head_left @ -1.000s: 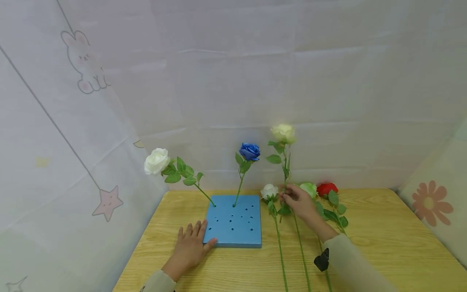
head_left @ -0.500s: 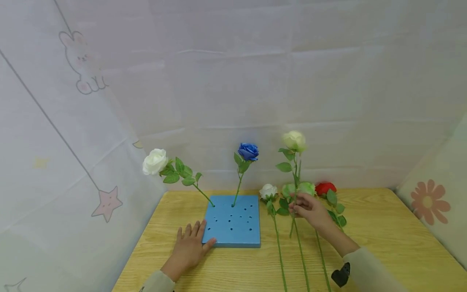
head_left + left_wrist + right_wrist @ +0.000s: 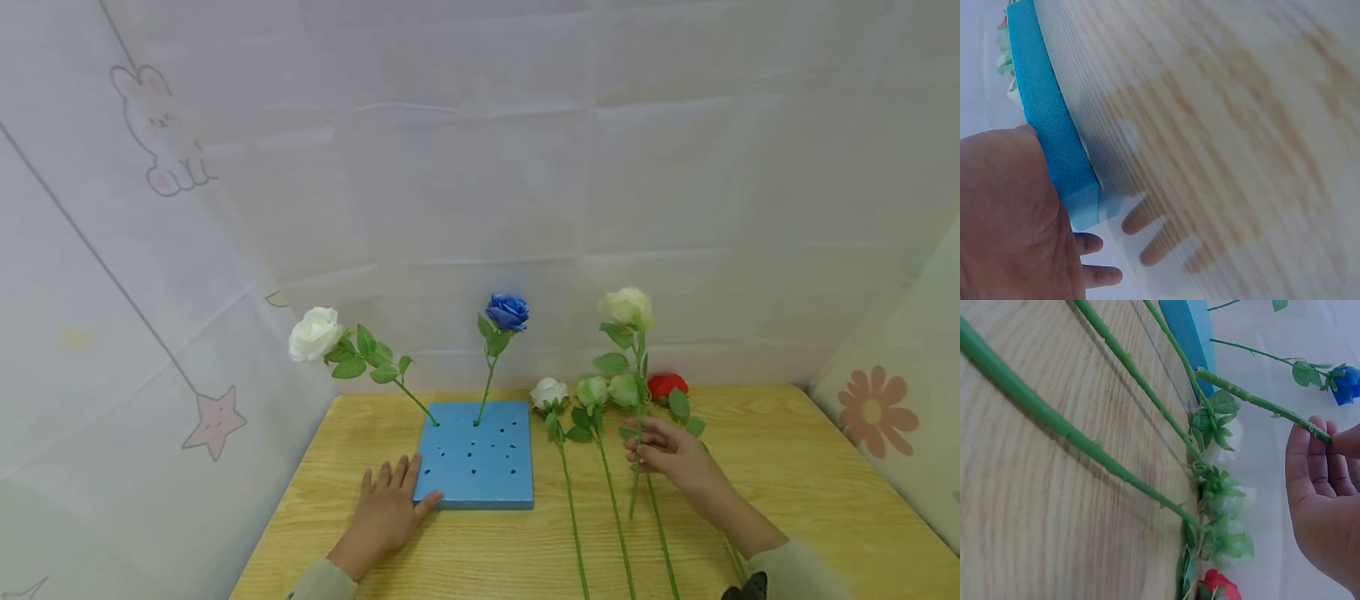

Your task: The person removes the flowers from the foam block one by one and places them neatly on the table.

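Observation:
Between thumb and fingers, my right hand pinches the stem of a pale yellow rose, which stands upright with its bloom on top. In the right wrist view the cut lower end of that green stem points free, away from the hand. My left hand lies spread at the left front corner of a blue foam block dotted with small holes, thumb on its front edge. A white rose, leaning left, and a blue rose stand in holes along the block's far side.
Right of the block, a white rose, two pale green roses, the nearer-left one beside the other, and a red rose lie with stems toward me on the wooden table. A pale cloth hangs behind.
My right hand has moved right and a little toward me with the pale yellow rose, uncovering a pale green rose on the table. The left hand keeps its place at the block.

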The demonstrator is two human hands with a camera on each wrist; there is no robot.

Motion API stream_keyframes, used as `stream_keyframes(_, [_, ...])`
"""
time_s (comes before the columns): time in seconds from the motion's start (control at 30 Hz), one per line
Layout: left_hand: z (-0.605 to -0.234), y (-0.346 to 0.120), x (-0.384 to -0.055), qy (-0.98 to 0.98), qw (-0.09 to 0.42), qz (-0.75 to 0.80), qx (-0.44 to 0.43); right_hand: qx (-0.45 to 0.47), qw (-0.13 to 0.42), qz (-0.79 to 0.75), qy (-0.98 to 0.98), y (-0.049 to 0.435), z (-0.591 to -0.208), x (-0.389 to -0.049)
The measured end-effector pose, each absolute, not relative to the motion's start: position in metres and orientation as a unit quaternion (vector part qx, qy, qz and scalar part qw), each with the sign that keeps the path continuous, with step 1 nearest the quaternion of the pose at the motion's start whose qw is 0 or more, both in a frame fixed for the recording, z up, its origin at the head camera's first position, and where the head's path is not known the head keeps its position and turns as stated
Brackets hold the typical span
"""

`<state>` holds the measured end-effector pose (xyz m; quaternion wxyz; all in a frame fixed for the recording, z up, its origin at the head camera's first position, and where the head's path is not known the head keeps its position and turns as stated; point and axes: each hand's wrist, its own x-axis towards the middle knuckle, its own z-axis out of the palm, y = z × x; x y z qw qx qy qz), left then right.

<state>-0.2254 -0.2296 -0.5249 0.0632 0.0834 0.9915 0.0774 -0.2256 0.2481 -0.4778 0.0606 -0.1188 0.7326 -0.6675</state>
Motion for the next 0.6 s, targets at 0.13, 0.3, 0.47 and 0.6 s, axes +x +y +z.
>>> stream_keyframes(0.13, [-0.527,-0.230,-0.227,0.992,0.067,0.076,0.080,-0.104,0.076,-0.664,0.737,0.261,-0.476,-0.218])
stream_keyframes(0.3, [-0.529,-0.231,-0.228,0.992,0.068,0.076,0.079,-0.092,0.087,-0.667,0.734,0.274,-0.479,-0.213])
stream_keyframes(0.47, [-0.530,-0.231,-0.227,0.991,0.066,0.081,0.080,-0.083,0.100,-0.668,0.733,0.287,-0.481,-0.208])
stream_keyframes(0.6, [-0.529,-0.232,-0.228,0.991,0.064,0.083,0.082,-0.096,0.109,-0.661,0.736,0.299,-0.482,-0.203])
